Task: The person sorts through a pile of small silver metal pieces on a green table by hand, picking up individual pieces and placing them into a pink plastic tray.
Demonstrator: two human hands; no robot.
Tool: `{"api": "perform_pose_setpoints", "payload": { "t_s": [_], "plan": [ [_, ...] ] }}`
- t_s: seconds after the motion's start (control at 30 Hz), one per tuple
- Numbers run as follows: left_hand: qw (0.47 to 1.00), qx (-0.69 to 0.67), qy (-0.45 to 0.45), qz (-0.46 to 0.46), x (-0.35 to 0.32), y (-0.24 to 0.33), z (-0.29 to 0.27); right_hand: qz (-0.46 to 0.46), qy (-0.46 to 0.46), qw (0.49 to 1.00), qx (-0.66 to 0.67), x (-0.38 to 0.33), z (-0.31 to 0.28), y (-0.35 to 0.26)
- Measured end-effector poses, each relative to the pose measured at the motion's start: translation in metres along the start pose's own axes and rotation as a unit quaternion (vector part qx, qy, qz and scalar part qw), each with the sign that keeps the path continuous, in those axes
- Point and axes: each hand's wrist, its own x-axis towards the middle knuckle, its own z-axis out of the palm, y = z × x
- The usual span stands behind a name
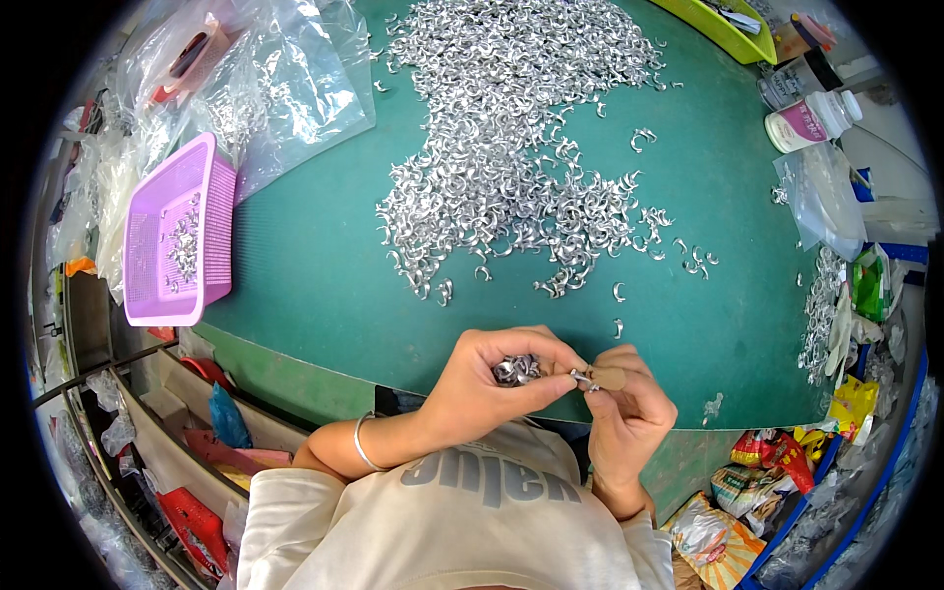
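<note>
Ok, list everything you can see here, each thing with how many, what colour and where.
Small curved metal pieces: too many to count, silver, heaped on the middle and far part of the mat.
Mat: one, green, covering the table.
Basket: one, pink-purple, left edge of the mat, a few silver pieces inside.
Plastic bags: several, clear, far left.
Tray: one, yellow-green, far right corner.
Bottle: one, white, lying at the right edge.
Snack wrappers: several, mixed colours, lower right.
Left hand: cupping a handful of silver pieces.
Right hand: pinching one piece at its fingertips against the left hand.
</note>
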Motion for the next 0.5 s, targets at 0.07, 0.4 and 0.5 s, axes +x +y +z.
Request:
{"api": "perform_pose_setpoints", "payload": {
  "t_s": [0.07,0.4,0.5],
  "plan": [
    [1.000,0.007,0.001,0.005,-0.0002,0.0010,-0.0001,-0.008,0.001,1.000,-0.005,0.0013,0.0011,-0.0008],
    [0.999,0.004,-0.006,0.047,0.0010,-0.0035,0.0002,-0.022,-0.012,0.998,-0.057,0.0044,0.0021,-0.0075],
    [0.999,-0.034,0.005,0.016,0.0013,-0.0037,0.0008,-0.016,-0.015,0.995,-0.097,0.0071,-0.0012,-0.0087]
  ]
}}
